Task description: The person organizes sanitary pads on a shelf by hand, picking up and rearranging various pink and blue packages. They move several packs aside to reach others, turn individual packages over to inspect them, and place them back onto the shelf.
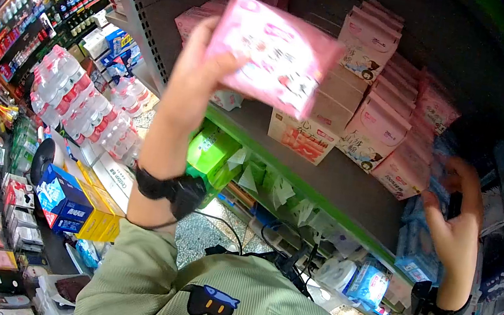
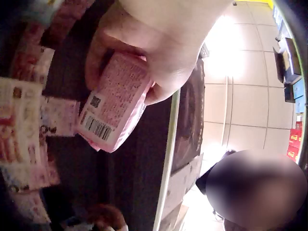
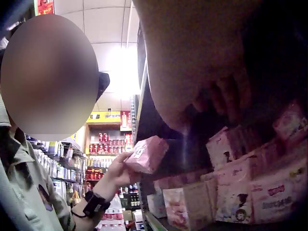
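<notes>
My left hand holds up a pink pack of sanitary pads in front of the shelf, with the thumb across its printed face. In the left wrist view the pack's barcode side shows between thumb and fingers. On the right, my right hand reaches toward blue packs at the shelf's end, thumb and fingers apart. Its fingers hang loosely bent in the right wrist view, with nothing seen in them. Rows of pink packs stand on the shelf between the hands.
A green strip edges the dark shelf, with a green box below it. Bundled bottles and blue and yellow boxes stand at the left. Dark packs hang at the far right.
</notes>
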`<control>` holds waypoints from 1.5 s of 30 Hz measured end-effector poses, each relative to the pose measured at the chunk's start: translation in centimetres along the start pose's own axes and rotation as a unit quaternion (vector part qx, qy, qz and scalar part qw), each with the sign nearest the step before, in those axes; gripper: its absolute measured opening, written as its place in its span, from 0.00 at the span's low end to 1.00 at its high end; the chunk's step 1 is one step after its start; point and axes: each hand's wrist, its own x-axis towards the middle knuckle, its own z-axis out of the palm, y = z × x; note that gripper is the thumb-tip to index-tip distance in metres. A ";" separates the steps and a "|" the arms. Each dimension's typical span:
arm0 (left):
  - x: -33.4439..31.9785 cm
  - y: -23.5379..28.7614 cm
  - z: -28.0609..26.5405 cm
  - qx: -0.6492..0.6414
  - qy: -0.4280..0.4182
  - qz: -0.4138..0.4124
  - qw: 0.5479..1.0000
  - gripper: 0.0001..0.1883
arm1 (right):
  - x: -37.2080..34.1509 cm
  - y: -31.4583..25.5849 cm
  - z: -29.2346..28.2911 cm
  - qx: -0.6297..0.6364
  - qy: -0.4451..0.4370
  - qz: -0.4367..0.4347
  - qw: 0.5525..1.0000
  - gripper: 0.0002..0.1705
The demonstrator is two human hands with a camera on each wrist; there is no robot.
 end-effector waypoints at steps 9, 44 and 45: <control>-6.1 -2.1 7.9 -0.106 -0.156 -0.054 0.981 0.38 | 2.4 -3.6 1.3 0.219 -0.079 0.003 0.972 0.44; -9.9 -3.6 5.9 0.006 -0.214 -0.134 0.968 0.19 | 10.1 14.7 3.8 0.027 -0.037 0.033 0.998 0.35; -9.9 -3.6 6.1 0.006 -0.216 -0.132 0.967 0.19 | 9.9 14.5 3.8 0.035 -0.045 0.071 0.996 0.35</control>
